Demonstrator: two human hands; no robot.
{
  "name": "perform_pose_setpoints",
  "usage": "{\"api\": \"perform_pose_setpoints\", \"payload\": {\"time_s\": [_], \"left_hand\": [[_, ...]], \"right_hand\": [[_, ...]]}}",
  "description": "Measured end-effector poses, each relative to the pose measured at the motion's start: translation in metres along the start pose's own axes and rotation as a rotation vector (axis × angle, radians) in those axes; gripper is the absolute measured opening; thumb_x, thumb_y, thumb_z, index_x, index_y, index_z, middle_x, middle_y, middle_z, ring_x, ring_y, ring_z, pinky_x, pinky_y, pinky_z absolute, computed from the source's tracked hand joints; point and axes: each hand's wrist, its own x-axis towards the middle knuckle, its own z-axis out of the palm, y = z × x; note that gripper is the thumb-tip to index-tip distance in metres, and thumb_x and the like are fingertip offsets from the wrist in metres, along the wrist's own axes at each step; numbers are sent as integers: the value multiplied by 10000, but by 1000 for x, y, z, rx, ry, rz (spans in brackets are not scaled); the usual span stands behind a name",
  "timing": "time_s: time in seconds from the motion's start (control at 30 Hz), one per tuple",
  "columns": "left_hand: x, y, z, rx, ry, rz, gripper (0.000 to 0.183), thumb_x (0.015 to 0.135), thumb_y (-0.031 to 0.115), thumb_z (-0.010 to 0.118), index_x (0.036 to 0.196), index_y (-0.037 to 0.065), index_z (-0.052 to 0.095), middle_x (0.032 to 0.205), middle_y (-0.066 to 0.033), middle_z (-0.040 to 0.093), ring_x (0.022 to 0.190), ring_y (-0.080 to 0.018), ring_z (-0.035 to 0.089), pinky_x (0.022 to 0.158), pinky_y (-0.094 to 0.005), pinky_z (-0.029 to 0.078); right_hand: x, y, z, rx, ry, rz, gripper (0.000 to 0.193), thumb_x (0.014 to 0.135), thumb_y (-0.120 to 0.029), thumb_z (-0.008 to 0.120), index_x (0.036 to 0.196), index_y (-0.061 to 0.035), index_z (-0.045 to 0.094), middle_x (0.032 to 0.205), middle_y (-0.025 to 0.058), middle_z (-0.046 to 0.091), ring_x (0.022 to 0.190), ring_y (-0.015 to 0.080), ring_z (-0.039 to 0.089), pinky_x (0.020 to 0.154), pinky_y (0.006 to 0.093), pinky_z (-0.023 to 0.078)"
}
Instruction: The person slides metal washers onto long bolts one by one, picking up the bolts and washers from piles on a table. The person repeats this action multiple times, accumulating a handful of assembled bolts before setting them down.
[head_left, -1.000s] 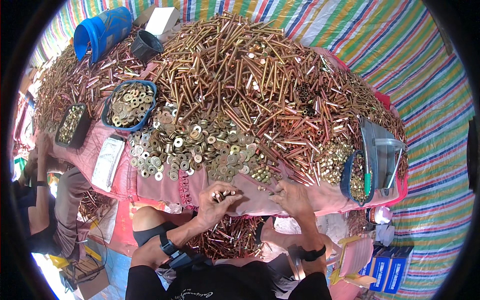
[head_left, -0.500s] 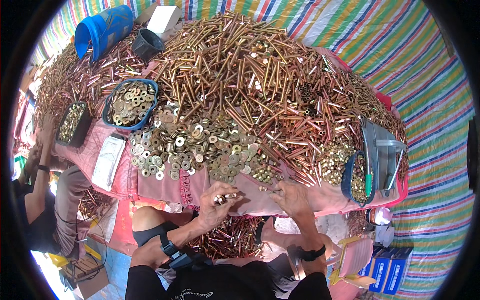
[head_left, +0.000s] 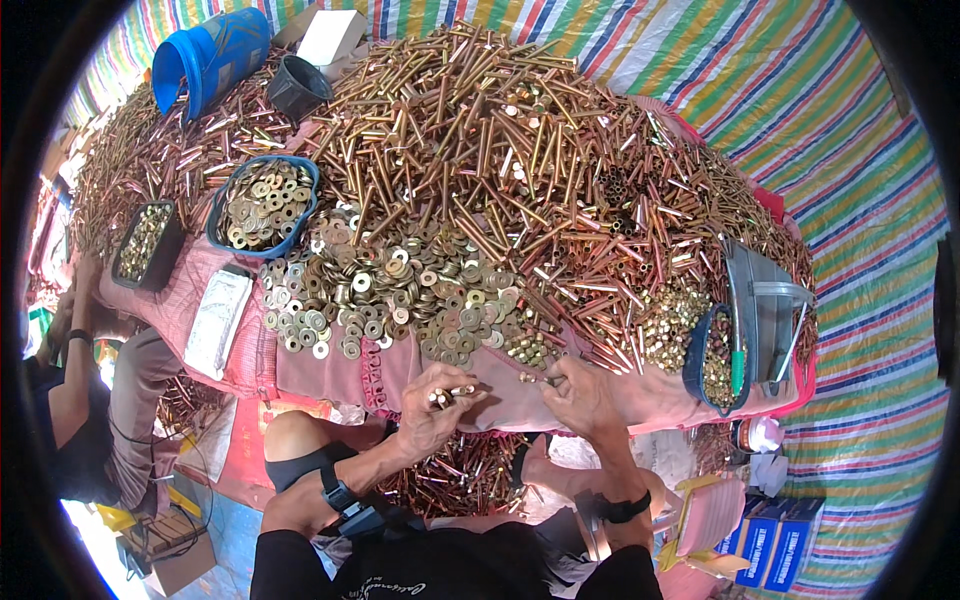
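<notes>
My left hand (head_left: 432,408) is closed round a small bundle of bolts (head_left: 445,394), their bright ends pointing up between thumb and fingers. Just to its right, my right hand (head_left: 582,398) has thumb and fingertips pinched together low over the pink cloth (head_left: 640,392). Whatever sits in that pinch is too small to make out. A few loose brass-coloured nuts (head_left: 527,377) lie beside these fingertips, and a cluster of nuts (head_left: 530,350) is just beyond them. Farther off spreads a heap of flat washers (head_left: 400,290), backed by a large pile of brass-coloured rods and tubes (head_left: 470,130).
A blue tub of washers (head_left: 213,225) and a dark tray of nuts (head_left: 172,262) stand left. At right are a blue-rimmed basin (head_left: 697,362) and a grey scoop (head_left: 745,275). A blue bucket (head_left: 225,60) lies far left. Another person's arm (head_left: 75,350) reaches in at left.
My right hand's fingers have curled in slightly over the loose nuts. My left hand keeps its bundle almost where it was. The other person's arm at left has shifted a little.
</notes>
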Motion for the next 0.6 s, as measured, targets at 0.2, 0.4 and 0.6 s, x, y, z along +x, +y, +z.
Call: {"api": "perform_pose_setpoints", "payload": {"time_s": [0.2, 0.4, 0.6], "left_hand": [[0, 1, -1, -14, -7, -22, 227, 857, -48, 798, 1072, 7, 751, 1034, -110, 739, 985, -221, 692, 856, -342, 590], [-1, -1, -1, -7, -9, -6, 216, 872, -28, 795, 1080, 11, 753, 1030, -117, 740, 1006, -227, 692, 858, -347, 590], [-2, -2, 0, -12, -8, 7, 219, 874, -7, 806, 1087, 9, 757, 1030, -122, 748, 960, -231, 708, 830, -342, 587]], "right_hand": [[1, 0, 6, -22, 28, -241, 270, 884, -81, 677, 1149, -54, 716, 868, 175, 630, 735, 359, 646, 656, 435, 513], [2, 6, 15, -115, 44, -360, 275, 916, -157, 710, 1182, -90, 729, 866, 156, 593, 762, 384, 641, 656, 475, 503], [0, -2, 21, -210, 8, -280, 201, 978, -209, 684, 1129, -77, 681, 926, 150, 576, 792, 390, 626, 688, 496, 476]]}}
